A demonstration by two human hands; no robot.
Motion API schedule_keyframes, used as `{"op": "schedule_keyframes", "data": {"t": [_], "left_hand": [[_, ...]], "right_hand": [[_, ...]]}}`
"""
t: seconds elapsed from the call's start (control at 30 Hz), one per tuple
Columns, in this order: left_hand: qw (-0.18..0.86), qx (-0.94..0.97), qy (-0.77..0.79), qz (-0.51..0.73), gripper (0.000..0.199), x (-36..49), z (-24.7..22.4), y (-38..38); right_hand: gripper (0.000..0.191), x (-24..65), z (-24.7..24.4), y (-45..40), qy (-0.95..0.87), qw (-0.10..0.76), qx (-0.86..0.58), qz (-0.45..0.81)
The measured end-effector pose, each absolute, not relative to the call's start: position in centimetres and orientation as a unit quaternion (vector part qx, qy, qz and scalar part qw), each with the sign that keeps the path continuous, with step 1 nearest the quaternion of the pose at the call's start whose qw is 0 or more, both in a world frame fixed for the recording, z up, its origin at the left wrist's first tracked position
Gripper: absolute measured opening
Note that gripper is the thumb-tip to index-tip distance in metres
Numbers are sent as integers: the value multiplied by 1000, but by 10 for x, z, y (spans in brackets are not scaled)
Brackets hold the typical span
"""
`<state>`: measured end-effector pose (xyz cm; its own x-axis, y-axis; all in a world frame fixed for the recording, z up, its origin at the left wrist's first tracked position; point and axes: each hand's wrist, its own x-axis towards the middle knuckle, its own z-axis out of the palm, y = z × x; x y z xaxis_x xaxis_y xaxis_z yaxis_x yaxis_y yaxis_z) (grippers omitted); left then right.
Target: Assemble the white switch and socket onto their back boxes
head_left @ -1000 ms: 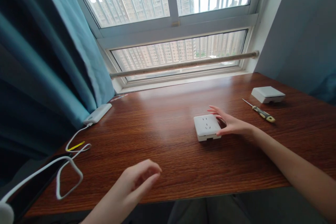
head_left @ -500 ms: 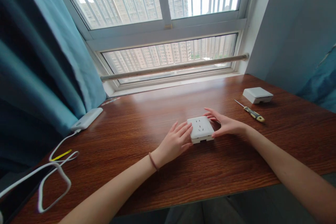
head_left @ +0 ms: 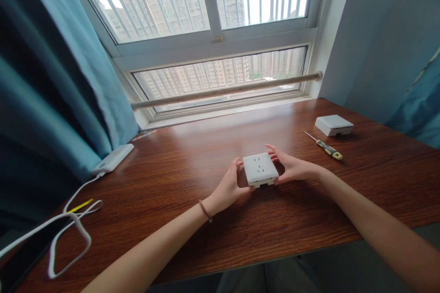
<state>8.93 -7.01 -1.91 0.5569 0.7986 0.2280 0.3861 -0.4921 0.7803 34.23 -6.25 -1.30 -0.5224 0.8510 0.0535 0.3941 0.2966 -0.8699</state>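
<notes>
A white wall socket [head_left: 260, 168] with a square faceplate and several slots lies face up on the brown wooden table, on a white back box. My left hand [head_left: 231, 185] curves around its left side, thumb at the near left corner and fingertips at the far left. On the other side my right hand [head_left: 288, 165] grips the right edge, thumb at the near right corner and fingers behind. The far fingertips of both hands are partly hidden by the socket.
A screwdriver [head_left: 325, 146] lies to the right of my right hand. Behind it sits a second white box [head_left: 334, 125]. At the left, a white power strip [head_left: 113, 159] with its looped white cable [head_left: 82, 231] rests by the blue curtain [head_left: 103, 114]. A window faces me.
My left hand has moved off the socket's face, and its fingers now curl around the left side. My right hand has closed in on the right edge. The view has shifted slightly.
</notes>
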Motion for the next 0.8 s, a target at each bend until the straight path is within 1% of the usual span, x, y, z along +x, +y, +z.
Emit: {"op": "schedule_keyframes", "data": {"t": [0.2,0.3,0.4,0.5,0.6,0.63,0.73,0.8], "left_hand": [[372,784,367,336,83,99,-19,-67],[368,765,365,383,81,114,-19,-72],[375,736,353,440,78,144,-14,-78],[386,723,328,469,68,185,-5,-81],[376,740,297,472,50,230,6,-83],[369,751,280,470,47,245,9,-84],[355,772,255,461,47,292,12,-94],[348,777,284,441,50,323,8,-103]], "right_hand": [[114,347,-20,-62,-731,334,-384,454],[115,360,-18,-70,-692,405,-344,490],[110,384,-11,-84,-644,473,-325,507],[97,414,-4,-101,-612,522,-352,478],[84,447,-1,-119,-587,559,-396,432],[81,458,-1,-124,-578,568,-411,417],[79,497,-1,-140,-551,577,-459,390],[81,526,0,-148,-536,566,-492,387]]}}
